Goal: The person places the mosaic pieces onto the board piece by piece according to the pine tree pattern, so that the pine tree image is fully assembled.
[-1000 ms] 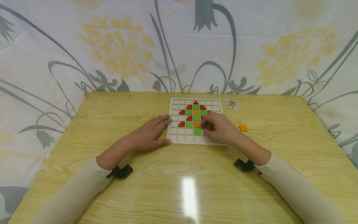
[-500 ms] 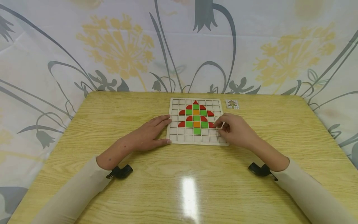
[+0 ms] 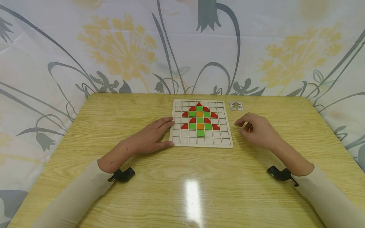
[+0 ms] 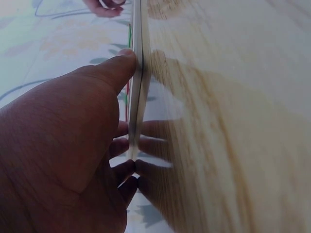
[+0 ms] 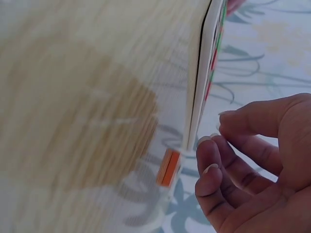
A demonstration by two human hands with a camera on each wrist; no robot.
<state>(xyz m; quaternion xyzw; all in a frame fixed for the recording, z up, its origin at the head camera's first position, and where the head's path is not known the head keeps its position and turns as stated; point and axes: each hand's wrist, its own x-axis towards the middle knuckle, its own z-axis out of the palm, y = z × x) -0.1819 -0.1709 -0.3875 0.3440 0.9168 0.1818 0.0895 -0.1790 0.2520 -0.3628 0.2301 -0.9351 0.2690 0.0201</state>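
Observation:
A pale grid board (image 3: 216,141) lies on the table, bearing a tree shape of green, orange and red tiles. Curved red pieces flank its rows, and a red triangle (image 3: 199,104) tops it. My left hand (image 3: 148,137) rests with straight fingers and thumb against the board's left edge. Beyond the right edge, my right hand (image 3: 256,129) hovers with loosely bent fingers, holding nothing. In the right wrist view, thumb and index finger stand apart. An orange square tile (image 5: 167,167) lies on the table near those fingers; in the head view the right hand hides it.
A small picture card (image 3: 236,105) with a similar tree pattern lies behind the board's right side. The wooden table (image 3: 159,180) meets a flower-patterned cloth backdrop (image 3: 182,47) at its far edge. A black wrist camera (image 3: 279,173) sits under the right wrist.
My right hand has moved right, off the board and away from the lower right red piece, uncovering the tree's right side. The left hand has stayed at the board's edge.

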